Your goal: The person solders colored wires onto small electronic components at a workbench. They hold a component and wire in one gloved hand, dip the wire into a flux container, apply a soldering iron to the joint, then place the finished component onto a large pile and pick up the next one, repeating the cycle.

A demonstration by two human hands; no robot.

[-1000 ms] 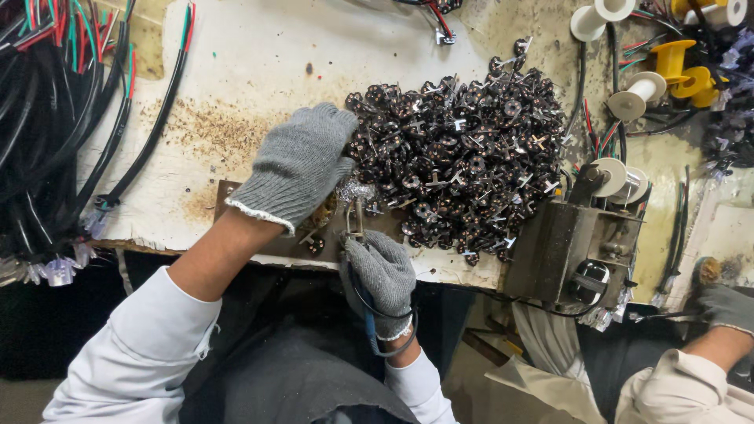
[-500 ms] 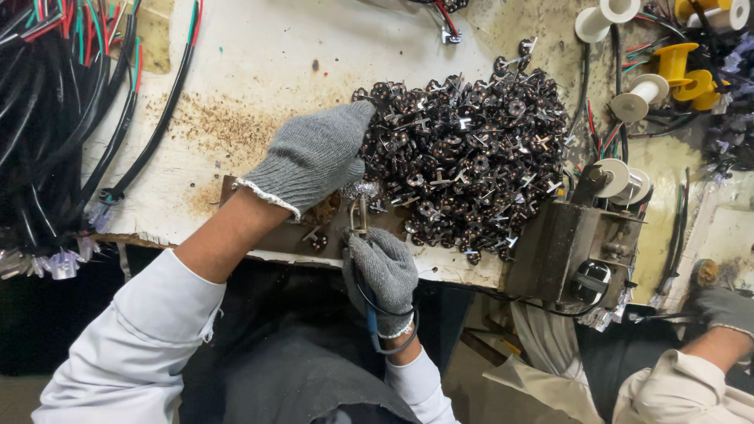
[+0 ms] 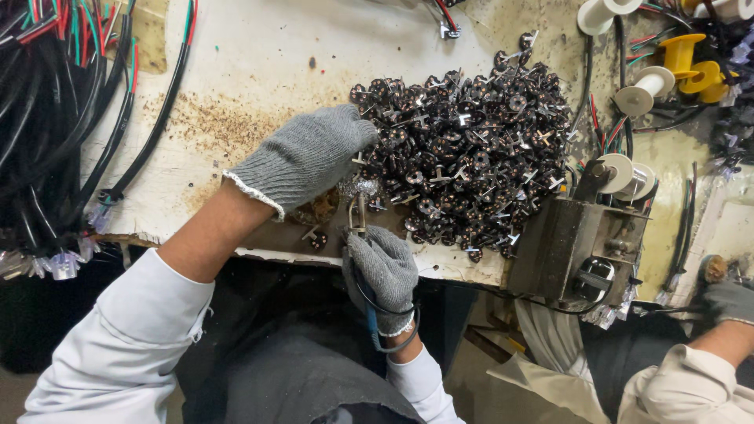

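My left hand (image 3: 306, 157), in a grey knit glove, reaches into the left edge of a big pile of small dark metal parts (image 3: 471, 149) on a worn white bench; its fingertips are hidden among the parts. My right hand (image 3: 383, 267), also gloved, is closed around a small metal tool (image 3: 359, 213) that points up at the near edge of the pile. A dark cable loops from that hand down around my wrist. Whether the left fingers pinch a part cannot be seen.
Bundles of black wires (image 3: 55, 118) with coloured cores hang at the left. A grey metal box fixture (image 3: 577, 243) stands at the bench's right front. White and yellow spools (image 3: 675, 63) lie at the far right. Another person's gloved hand (image 3: 726, 298) shows at the right edge.
My left hand has slid to the right, from the bench's front edge into the pile's left side. My right hand with the tool has stayed almost still.
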